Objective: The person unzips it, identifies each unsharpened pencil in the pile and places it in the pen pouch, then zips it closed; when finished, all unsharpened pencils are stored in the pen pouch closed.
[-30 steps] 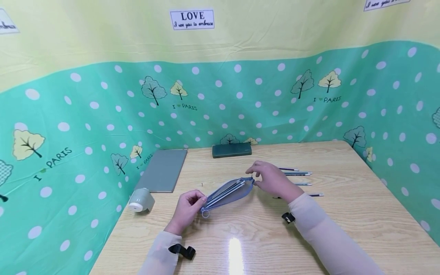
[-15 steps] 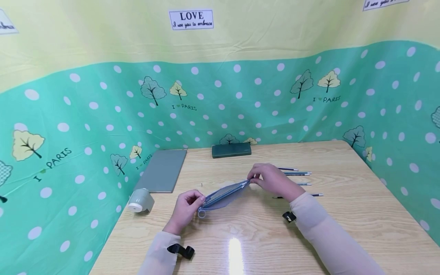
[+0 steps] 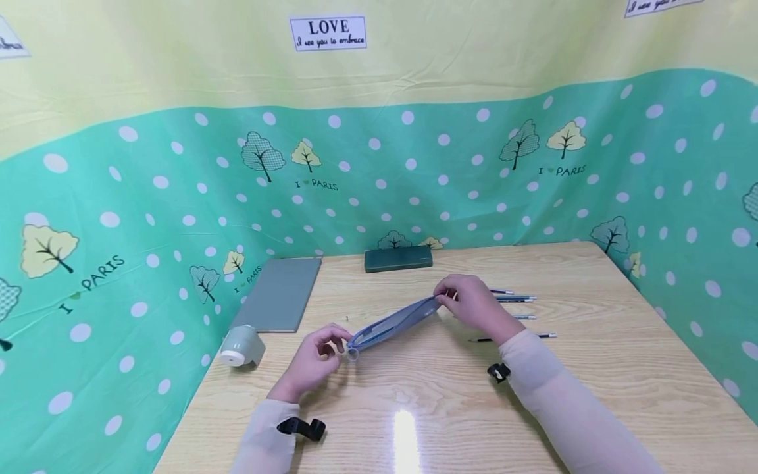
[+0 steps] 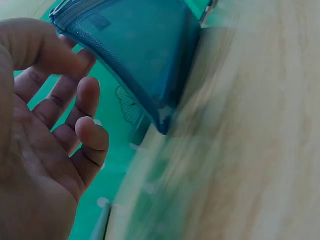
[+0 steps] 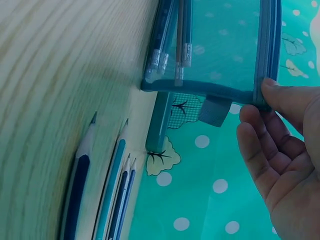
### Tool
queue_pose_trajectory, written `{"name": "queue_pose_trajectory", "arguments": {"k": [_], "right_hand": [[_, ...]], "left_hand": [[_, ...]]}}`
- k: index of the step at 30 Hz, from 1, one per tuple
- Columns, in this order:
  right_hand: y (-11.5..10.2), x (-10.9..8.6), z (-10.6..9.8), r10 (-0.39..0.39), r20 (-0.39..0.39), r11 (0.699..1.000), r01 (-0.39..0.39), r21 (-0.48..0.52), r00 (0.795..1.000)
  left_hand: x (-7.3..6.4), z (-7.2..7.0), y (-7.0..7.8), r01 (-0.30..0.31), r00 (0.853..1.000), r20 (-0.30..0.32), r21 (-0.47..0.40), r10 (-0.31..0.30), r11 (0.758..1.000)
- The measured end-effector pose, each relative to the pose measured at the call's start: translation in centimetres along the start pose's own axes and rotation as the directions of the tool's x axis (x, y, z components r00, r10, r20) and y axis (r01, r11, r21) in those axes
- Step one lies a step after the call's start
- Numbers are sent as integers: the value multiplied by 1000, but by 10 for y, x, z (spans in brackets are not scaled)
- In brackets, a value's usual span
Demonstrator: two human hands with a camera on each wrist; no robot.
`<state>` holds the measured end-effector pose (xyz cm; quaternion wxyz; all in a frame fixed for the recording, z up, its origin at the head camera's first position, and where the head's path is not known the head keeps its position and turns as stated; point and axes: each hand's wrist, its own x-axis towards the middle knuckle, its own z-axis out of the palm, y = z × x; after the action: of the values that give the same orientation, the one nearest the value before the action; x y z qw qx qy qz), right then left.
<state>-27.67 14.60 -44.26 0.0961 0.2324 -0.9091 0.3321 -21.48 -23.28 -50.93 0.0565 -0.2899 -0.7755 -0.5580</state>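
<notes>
A translucent blue zip pencil pouch [image 3: 397, 322] is held tilted above the table, its right end higher. My right hand [image 3: 474, 306] pinches its upper right corner, by the zipper edge, between thumb and fingers. Several pencils [image 5: 186, 35] show through the mesh, lying along its bottom. At the other end is my left hand [image 3: 314, 362], fingers loosely bent and thumb away from the pouch; its index finger is at the corner by the zipper ring [image 3: 353, 354], and whether it touches cannot be told. More pencils [image 3: 518, 299] lie on the table beyond and below my right hand.
A grey notebook [image 3: 284, 293] lies at the back left, with a small grey-green device with a white round end [image 3: 241, 345] before it. A dark green case [image 3: 399, 259] stands at the back edge. Patterned cloth [image 3: 379, 171] hangs around the wooden table [image 3: 474, 408].
My right hand took hold of the pouch's right corner and raised it slightly. The pouch's opening has narrowed. My left thumb has come off the left end and the fingers have loosened.
</notes>
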Motion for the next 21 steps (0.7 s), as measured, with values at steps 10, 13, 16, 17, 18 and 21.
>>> {"name": "queue_pose_trajectory", "arguments": {"k": [10,13,16,17,18,21], "right_hand": [[9,2,3,25,-22,1000,-25,7,999],[13,3,4,33,-25,999,-33,8,999],[16,3,6,60,-13,998,-59,18,998],[16,3,7,72,-6,997,-71,27,997],[17,4,7,82,4,996,-82,36,997],[17,4,10,103,35,993,-105,60,994]], "left_hand": [[2,14,1,-8,1000,-27,-7,8,1000],[2,17,1,-11,1000,5,-6,11,1000],[3,20,2,-10,999,46,-2,10,1000],[3,21,2,-5,998,58,0,5,1000],[3,22,3,0,998,67,-1,0,1000],[3,25,4,8,996,86,-14,-7,1000]]}}
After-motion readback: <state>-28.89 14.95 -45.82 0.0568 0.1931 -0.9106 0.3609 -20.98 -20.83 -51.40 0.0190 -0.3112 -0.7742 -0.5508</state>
